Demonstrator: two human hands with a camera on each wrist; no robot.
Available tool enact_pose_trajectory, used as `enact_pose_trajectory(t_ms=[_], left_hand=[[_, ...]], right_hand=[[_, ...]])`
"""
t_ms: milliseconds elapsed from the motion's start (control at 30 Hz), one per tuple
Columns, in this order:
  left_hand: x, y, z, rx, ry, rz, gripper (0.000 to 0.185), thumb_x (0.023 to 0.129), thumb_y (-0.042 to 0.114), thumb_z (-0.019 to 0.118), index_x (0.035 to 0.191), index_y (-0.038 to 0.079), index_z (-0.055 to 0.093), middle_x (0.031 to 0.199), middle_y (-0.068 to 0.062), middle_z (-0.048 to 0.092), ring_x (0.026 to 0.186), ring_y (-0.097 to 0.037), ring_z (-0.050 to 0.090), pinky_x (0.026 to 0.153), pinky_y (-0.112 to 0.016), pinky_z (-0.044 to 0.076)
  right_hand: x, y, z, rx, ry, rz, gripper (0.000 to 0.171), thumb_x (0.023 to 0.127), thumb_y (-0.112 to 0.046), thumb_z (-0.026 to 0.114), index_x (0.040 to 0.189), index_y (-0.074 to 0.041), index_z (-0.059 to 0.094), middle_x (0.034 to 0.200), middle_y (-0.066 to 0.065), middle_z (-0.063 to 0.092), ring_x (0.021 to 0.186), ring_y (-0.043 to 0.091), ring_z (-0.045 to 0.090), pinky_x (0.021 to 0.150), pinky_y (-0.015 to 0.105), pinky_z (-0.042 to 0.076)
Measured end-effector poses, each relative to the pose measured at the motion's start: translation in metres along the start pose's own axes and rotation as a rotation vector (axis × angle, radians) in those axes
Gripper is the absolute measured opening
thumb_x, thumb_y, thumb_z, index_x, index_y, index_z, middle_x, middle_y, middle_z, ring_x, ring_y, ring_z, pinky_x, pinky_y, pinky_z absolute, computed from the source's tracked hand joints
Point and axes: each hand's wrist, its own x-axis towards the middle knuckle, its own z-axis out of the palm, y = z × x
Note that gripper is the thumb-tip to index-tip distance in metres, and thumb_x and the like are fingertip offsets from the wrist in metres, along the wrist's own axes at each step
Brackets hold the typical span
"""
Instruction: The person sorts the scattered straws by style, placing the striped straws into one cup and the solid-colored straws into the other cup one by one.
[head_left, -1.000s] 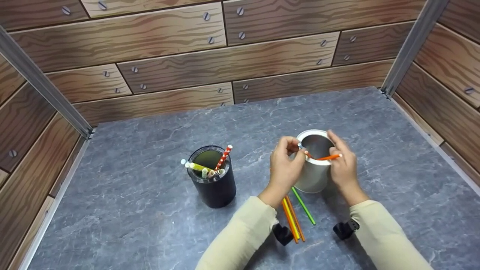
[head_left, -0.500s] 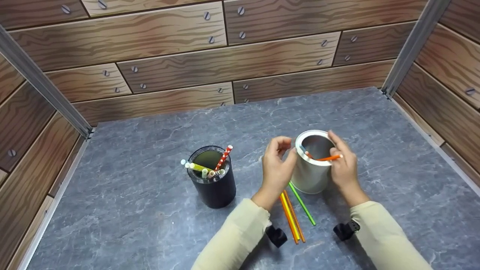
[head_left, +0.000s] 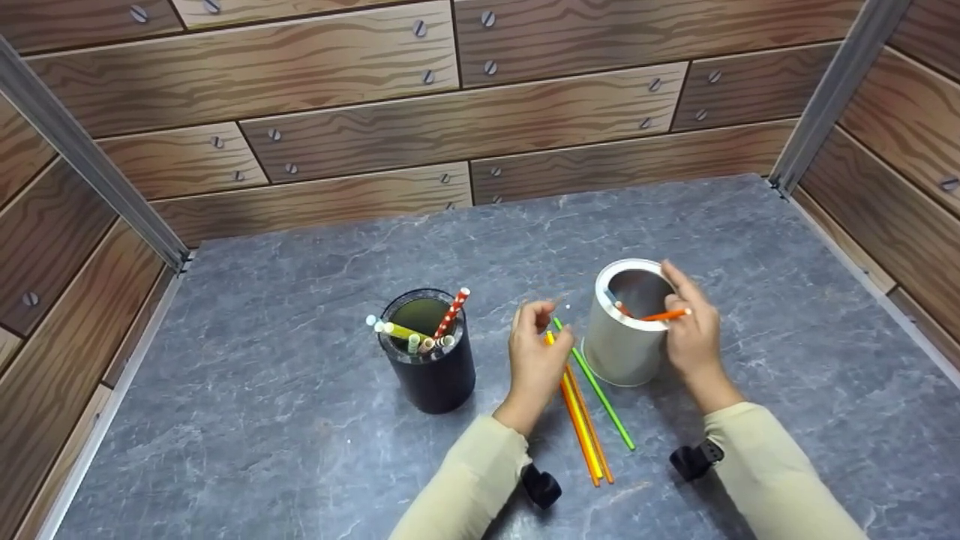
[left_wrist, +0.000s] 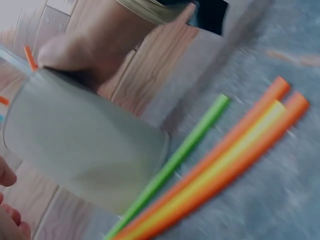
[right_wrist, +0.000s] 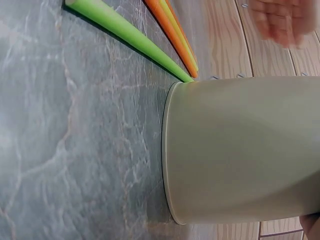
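My right hand (head_left: 694, 334) grips the upper side of a white cylindrical can (head_left: 619, 349) with a wide rim; the can also fills much of the right wrist view. An orange straw (head_left: 660, 316) leans out over the rim beside the right thumb, and a blue-tipped straw (head_left: 610, 297) shows inside. Left of the can, my left hand (head_left: 535, 367) hovers with loosely bent fingers and nothing between them. Close by it lie a green straw (head_left: 604, 397) and a bunch of orange and yellow straws (head_left: 581, 424) on the table. In the left wrist view, left fingertips (left_wrist: 6, 175) show at the edge.
A black cup (head_left: 431, 382) stands to the left, holding several straws, among them a red one with white dots (head_left: 452, 313) and a yellow one (head_left: 405, 333). Wood-print walls (head_left: 360, 150) enclose the grey marbled table (head_left: 262, 390) at the back and sides.
My left hand has let go of the blue-tipped straw inside the can and moved left and down to the loose straws. My right hand stays on the can.
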Motion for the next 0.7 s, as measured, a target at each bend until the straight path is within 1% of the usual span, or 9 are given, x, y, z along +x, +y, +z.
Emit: enact_pose_trajectory(t_ms=[100,200,333,433,533,600,700], left_hand=[[-0.003,-0.008,-0.001,0.059,0.003,-0.054,0.031,0.071,-0.001,0.062,0.102,0.004,0.058,0.096,-0.011,0.055,0.087,-0.021,0.051,0.078,-0.028,0.047],[-0.006,-0.015,-0.002,0.109,-0.009,-0.103,0.033,0.072,-0.001,0.062,0.104,0.004,0.057,0.100,-0.010,0.053,0.088,-0.022,0.051,0.075,-0.026,0.046],[-0.008,-0.024,-0.001,0.195,-0.035,-0.163,0.036,0.072,0.000,0.066,0.106,0.002,0.055,0.102,-0.008,0.052,0.089,-0.023,0.053,0.075,-0.027,0.047],[-0.009,-0.029,0.001,0.252,-0.061,-0.203,0.040,0.069,0.001,0.068,0.107,0.001,0.055,0.099,-0.008,0.053,0.086,-0.020,0.053,0.075,-0.027,0.048],[-0.010,-0.033,0.002,0.257,-0.089,-0.230,0.041,0.066,0.000,0.069,0.105,-0.001,0.056,0.093,-0.009,0.056,0.082,-0.018,0.055,0.073,-0.025,0.049],[-0.009,-0.036,0.002,0.242,-0.103,-0.231,0.039,0.063,-0.003,0.067,0.101,-0.003,0.057,0.088,-0.009,0.058,0.079,-0.016,0.056,0.070,-0.023,0.050],[-0.007,-0.038,0.002,0.229,-0.125,-0.213,0.032,0.062,-0.005,0.065,0.093,-0.003,0.058,0.083,-0.008,0.060,0.075,-0.014,0.057,0.067,-0.020,0.050]], right_hand=[[0.000,-0.001,0.000,0.030,-0.003,0.010,0.042,0.083,0.008,0.037,0.122,0.015,0.050,0.119,0.036,0.052,0.107,-0.011,0.047,0.095,0.008,0.034],[-0.001,-0.002,0.001,0.043,-0.009,0.016,0.042,0.083,0.008,0.037,0.122,0.015,0.050,0.119,0.036,0.052,0.107,-0.010,0.047,0.096,0.008,0.034],[-0.002,-0.003,0.001,0.030,0.001,0.021,0.042,0.083,0.007,0.038,0.122,0.014,0.051,0.119,0.035,0.052,0.107,-0.011,0.047,0.096,0.009,0.034],[-0.002,-0.003,0.000,0.024,0.009,0.019,0.041,0.083,0.007,0.038,0.122,0.014,0.051,0.119,0.035,0.052,0.107,-0.011,0.047,0.095,0.008,0.034],[-0.001,-0.002,-0.001,0.016,0.014,0.007,0.041,0.083,0.007,0.038,0.121,0.015,0.051,0.118,0.035,0.053,0.106,-0.011,0.047,0.095,0.008,0.034],[-0.001,-0.001,-0.001,0.004,0.014,-0.001,0.041,0.082,0.008,0.038,0.121,0.015,0.051,0.118,0.035,0.053,0.106,-0.012,0.047,0.095,0.008,0.034],[0.000,-0.001,-0.001,-0.006,0.009,0.001,0.041,0.082,0.007,0.039,0.121,0.014,0.052,0.118,0.035,0.053,0.107,-0.012,0.046,0.096,0.008,0.034]])
